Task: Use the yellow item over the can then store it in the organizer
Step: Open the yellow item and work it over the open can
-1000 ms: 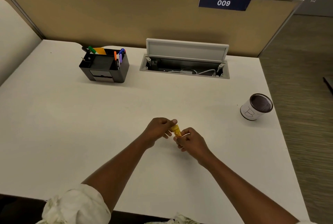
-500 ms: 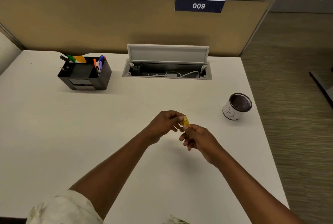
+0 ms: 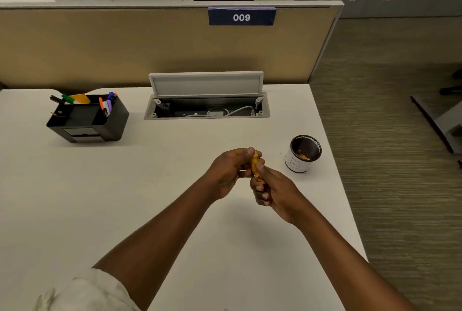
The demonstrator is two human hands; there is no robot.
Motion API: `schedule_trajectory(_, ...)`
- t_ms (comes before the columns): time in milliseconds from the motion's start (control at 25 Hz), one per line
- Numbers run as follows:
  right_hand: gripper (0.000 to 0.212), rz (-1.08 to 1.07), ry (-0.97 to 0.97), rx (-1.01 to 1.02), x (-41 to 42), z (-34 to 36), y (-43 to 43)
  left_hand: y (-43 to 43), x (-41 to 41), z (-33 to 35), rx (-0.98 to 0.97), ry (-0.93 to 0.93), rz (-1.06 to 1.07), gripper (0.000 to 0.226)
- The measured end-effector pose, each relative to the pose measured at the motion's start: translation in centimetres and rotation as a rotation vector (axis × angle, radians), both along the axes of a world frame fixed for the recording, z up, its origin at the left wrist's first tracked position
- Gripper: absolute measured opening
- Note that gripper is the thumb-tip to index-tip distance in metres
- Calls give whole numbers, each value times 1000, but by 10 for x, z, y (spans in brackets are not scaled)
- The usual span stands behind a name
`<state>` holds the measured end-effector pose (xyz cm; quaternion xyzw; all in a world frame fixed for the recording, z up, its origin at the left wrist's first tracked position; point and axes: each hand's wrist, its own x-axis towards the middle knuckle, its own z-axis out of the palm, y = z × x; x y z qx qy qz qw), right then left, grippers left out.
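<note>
Small yellow plastic item (image 3: 257, 167), pinched at its ends between closed left hand (image 3: 231, 169) and right hand (image 3: 271, 189) above white tabletop (image 3: 125, 198), just left of white open-topped can (image 3: 303, 154); best carried directly over can before use, grip firm, black desk organizer (image 3: 87, 118) well apart at far left.

Mostly covered by both hands: yellow item (image 3: 256, 166), only a narrow strip showing, kind not tellable. Too small to read: contents of organizer (image 3: 88, 118), scraps inside can (image 3: 303, 153). Cut off at frame edges: worktop (image 3: 75, 185) left and bottom, sleeve (image 3: 85, 293).
</note>
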<state>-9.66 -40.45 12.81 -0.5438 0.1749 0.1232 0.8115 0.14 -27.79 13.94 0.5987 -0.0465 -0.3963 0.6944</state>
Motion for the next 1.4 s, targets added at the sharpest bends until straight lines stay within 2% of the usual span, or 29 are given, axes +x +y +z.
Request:
schedule_trajectory(200, 44, 6, -2, 211, 7, 2, -29, -23, 3, 7, -54, -73, -36, 31)
schedule_trajectory(440, 48, 69, -37, -82, 20, 5, -52, -43, 12, 3, -25, -100, 22, 27)
schedule_trajectory(600, 47, 77, -20, 83, 27, 5, -70, -56, 19, 4, -40, -159, -8, 30)
schedule_trajectory(800, 47, 48, -27, -24, 34, 0, -80, -72, 25, -1, -20, -155, 37, 28)
schedule_trajectory(920, 44, 32, -13, 70, 35, -4, -87, -78, 30, -4, -53, -105, 9, 28)
schedule_trajectory(1120, 41, 5, -2, 31, 31, -16, -94, -91, 32, -10, -37, -89, 40, 26)
schedule_trajectory(1400, 32, -127, 21, 145, 22, -22, -108, -113, 30, -19, -10, -35, 42, 32)
